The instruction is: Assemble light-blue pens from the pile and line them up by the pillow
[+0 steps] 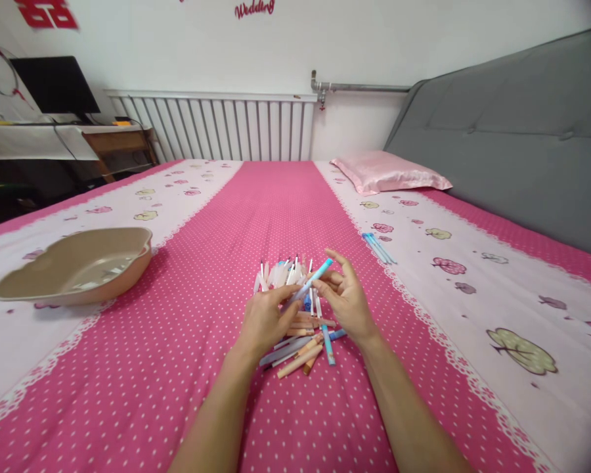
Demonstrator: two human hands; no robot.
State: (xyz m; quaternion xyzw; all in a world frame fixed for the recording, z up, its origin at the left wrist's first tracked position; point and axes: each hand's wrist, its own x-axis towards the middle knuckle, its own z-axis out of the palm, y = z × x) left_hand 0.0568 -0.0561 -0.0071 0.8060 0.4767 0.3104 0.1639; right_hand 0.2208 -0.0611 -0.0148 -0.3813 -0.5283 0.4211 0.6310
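Observation:
Between my two hands is a pen with a light blue cap [321,269], tilted up to the right above a heap of pens. My left hand [266,316] pinches its lower end. The fingers of my right hand [345,299] close on the pen near the blue cap, with the index finger raised. Below and around my hands lies the pile of pens [295,362] in white, tan, grey and blue; my hands hide part of it. Several light blue pens [379,248] lie side by side to the right, apart from the pile.
A beige basin [79,263] stands at the left on the pink dotted bedspread [187,368]. A pink pillow [389,172] rests against the grey headboard [512,131]. At the back are a white radiator [221,128] and a desk with a monitor [54,85].

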